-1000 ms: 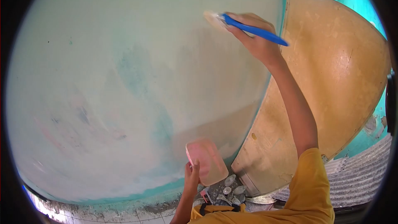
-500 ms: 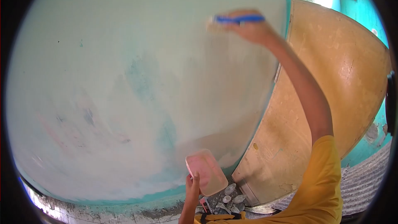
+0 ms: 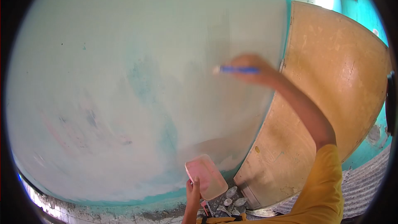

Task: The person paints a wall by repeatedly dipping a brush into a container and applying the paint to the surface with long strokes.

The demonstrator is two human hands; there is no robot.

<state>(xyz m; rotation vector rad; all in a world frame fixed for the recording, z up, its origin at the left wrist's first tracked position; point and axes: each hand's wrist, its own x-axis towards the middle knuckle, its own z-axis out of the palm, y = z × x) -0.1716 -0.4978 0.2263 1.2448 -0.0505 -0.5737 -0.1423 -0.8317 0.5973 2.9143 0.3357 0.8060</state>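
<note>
My right hand (image 3: 253, 68), smeared by motion, is closed around the blue handle of a paintbrush (image 3: 238, 69). Its pale bristles point left, right at the surface of the wall (image 3: 174, 99). That wall has a whitish coat over turquoise, with darker streaks just above the brush and turquoise patches left of it. Low in the view, my left hand (image 3: 193, 191) grips the near left edge of a shallow rectangular plastic container (image 3: 213, 182), thumb over the rim. Pink and whitish paint shows inside the container, which is tilted toward me.
A large tan board (image 3: 319, 87) leans at the right, beside the painted wall. Corrugated sheeting (image 3: 356, 195) lies at the lower right. Several clear plastic pieces (image 3: 232, 193) are on the floor below the container. A worn, whitish ledge (image 3: 103, 215) runs along the wall's foot.
My right hand has swept the paintbrush downward along the wall, where a dark streak now shows above it. My left hand and the container have barely shifted.
</note>
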